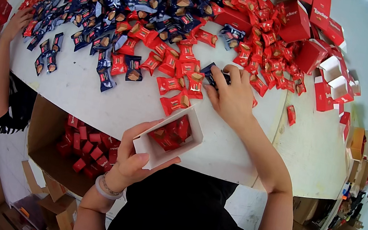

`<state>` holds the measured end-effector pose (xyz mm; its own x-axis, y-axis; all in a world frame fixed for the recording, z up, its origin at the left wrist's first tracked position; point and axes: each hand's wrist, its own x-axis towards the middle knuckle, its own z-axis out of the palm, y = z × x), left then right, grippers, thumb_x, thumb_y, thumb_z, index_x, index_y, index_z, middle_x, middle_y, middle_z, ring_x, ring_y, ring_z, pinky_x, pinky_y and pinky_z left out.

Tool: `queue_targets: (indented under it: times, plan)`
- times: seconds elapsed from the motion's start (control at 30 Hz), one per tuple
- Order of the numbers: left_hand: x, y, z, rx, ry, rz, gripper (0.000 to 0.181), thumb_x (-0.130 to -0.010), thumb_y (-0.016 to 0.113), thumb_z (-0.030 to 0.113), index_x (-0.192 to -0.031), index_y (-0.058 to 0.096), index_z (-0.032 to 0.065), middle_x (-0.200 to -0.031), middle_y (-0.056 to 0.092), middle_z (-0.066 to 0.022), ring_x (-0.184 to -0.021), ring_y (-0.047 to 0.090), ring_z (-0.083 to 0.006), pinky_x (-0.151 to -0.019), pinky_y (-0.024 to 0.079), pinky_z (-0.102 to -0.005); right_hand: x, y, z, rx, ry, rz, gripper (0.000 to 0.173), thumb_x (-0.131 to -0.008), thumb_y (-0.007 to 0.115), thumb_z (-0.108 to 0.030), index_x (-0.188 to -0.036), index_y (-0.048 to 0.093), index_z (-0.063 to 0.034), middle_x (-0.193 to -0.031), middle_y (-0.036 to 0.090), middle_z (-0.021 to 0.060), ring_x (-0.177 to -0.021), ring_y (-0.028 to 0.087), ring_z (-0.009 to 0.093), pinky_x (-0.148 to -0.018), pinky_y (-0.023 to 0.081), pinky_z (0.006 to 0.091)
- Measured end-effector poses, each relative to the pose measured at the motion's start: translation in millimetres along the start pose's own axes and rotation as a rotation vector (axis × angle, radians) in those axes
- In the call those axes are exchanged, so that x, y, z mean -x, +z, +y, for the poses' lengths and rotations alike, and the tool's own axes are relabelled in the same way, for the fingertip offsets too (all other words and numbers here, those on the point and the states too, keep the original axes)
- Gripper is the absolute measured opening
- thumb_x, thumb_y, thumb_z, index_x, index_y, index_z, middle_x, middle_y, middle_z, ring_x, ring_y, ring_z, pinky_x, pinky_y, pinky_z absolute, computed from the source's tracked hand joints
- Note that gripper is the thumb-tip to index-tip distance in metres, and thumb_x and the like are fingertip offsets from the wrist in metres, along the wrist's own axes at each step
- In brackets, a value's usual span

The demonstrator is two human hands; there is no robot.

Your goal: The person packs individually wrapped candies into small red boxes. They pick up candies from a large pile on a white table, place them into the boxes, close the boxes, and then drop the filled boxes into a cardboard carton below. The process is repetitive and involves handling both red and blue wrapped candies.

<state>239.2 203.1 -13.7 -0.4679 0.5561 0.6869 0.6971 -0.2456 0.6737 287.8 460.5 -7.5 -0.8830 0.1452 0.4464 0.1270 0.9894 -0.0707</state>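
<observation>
My left hand (126, 165) holds an open-topped small carton (197, 129), white inside, tilted so that its mouth faces me. Several red-wrapped wafer packets (169, 138) lie inside it. Over the table, my right hand (234, 98) has its fingers on a dark blue wafer packet (208, 71), partly hidden under them. Loose red wafer packets (173, 102) lie just left of that hand, close to the carton's far edge. Beyond them spreads a large heap of dark blue wafer packets (114, 4).
Another heap of red packets (257, 50) lies at the far right, beside red printed cartons (296, 22) and opened ones (333, 70). Below the table's left edge, a cardboard box (42, 135) holds several red cartons (91, 147). At left, another person's hand (20, 22) touches the heap.
</observation>
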Motion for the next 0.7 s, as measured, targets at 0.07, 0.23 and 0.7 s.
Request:
queue_targets:
  times: [0.07, 0.23, 0.7]
  plan:
    - [-2, 4, 1, -0.011, 0.016, -0.018, 0.072, -0.065, 0.090, 0.006, -0.114, 0.037, 0.0145, -0.129, 0.044, -0.0248, -0.110, 0.060, -0.0402, -0.086, 0.058, -0.0438, 9, 1, 9, 0.020, -0.002, 0.003, 0.039, -0.076, 0.073, -0.018, -0.112, 0.061, -0.0116, -0.102, 0.055, 0.0105, -0.091, 0.054, 0.029, -0.069, 0.050, 0.0400]
    - [-17, 12, 12, -0.084, 0.019, -0.084, 0.066, -0.065, 0.090, 0.011, -0.101, 0.035, 0.0094, -0.125, 0.047, -0.0268, -0.109, 0.061, -0.0398, -0.085, 0.058, -0.0418, 5, -15, 32, -0.619, 0.346, 0.058, 0.034, -0.081, 0.066, -0.010, -0.115, 0.061, -0.0088, -0.100, 0.056, 0.0086, -0.087, 0.057, 0.023, -0.063, 0.052, 0.0333]
    - [-50, 48, 20, -0.122, -0.054, -0.137, 0.061, -0.062, 0.091, 0.017, -0.109, 0.053, 0.0065, -0.119, 0.051, -0.0213, -0.087, 0.064, -0.0317, -0.069, 0.055, -0.0351, -7, -87, -35, -0.460, -0.313, 0.512, 0.025, -0.077, 0.075, -0.019, -0.091, 0.062, -0.0023, -0.094, 0.061, 0.0131, -0.083, 0.060, 0.026, -0.080, 0.048, 0.0361]
